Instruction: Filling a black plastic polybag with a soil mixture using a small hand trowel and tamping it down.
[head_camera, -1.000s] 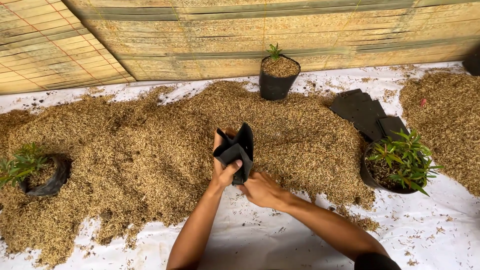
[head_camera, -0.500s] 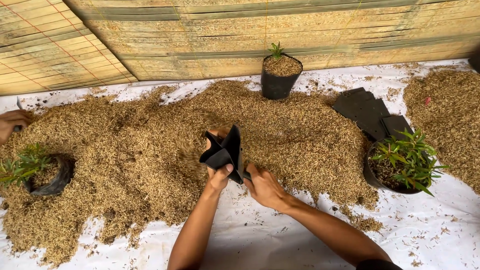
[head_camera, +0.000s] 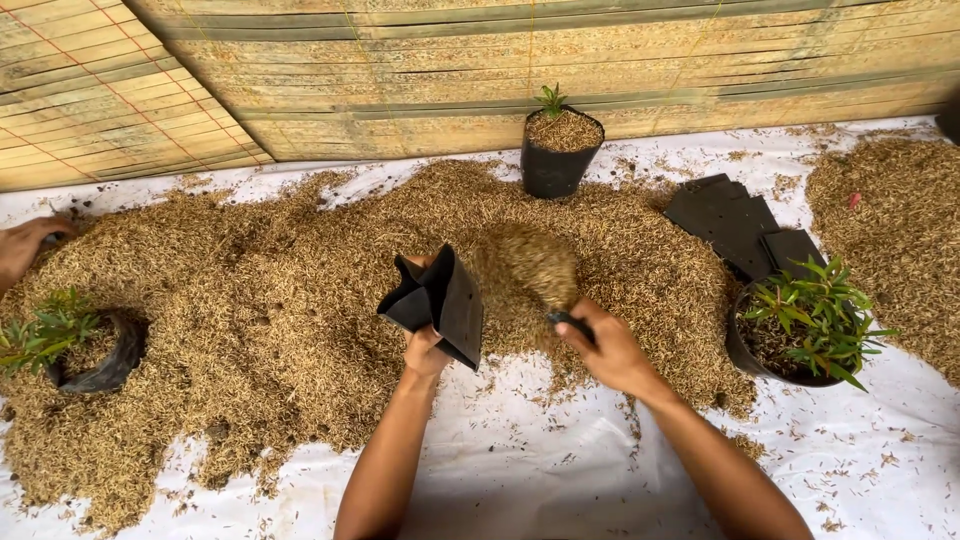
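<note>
Black grow bag (head_camera: 438, 303), mouth rightward, tilted.

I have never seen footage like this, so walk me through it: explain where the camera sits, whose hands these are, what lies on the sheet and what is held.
The single view comes from a camera on a person's head, looking down at their bare hands. The left hand holds an open black nursery bag. The right hand grips a dark scoop handle, lifting a load of husks toward the bag. A white sheet carries a wide husk pile, a filled bag with a seedling, flat empty bags and a leafy potted plant. Another person's hand shows at the left edge.
</note>
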